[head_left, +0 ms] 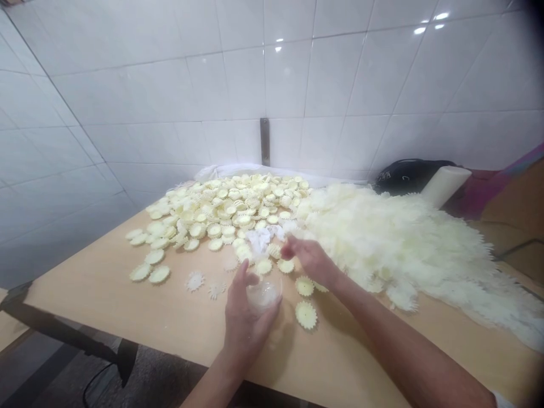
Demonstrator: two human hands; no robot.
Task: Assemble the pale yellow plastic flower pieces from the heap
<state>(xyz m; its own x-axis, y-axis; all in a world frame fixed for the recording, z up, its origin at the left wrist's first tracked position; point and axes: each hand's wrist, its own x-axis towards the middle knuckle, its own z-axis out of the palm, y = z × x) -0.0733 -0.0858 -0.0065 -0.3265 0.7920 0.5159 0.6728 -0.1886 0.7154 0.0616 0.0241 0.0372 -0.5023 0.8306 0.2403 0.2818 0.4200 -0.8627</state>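
My left hand (244, 320) is wrapped round a small clear bowl (264, 293) with something whitish and translucent in it, held over the wooden table. My right hand (312, 259) hovers just past the bowl, fingers curled together; whatever they may pinch is too small to make out. Close to its fingertips lies a crumpled white tissue (259, 239). Pale yellow, scallop-edged discs (306, 315) lie beside and below my right hand. Left of the bowl are thin white toothed pieces (195, 281).
A heap of scalloped discs (238, 204) covers the back left of the table (106, 289). On the right spreads a large pile of thin, pale jagged sheets (395, 232). Behind it are a white roll (447, 186) and a black bag-like object (406, 174). A tiled wall (229, 85) closes the back.
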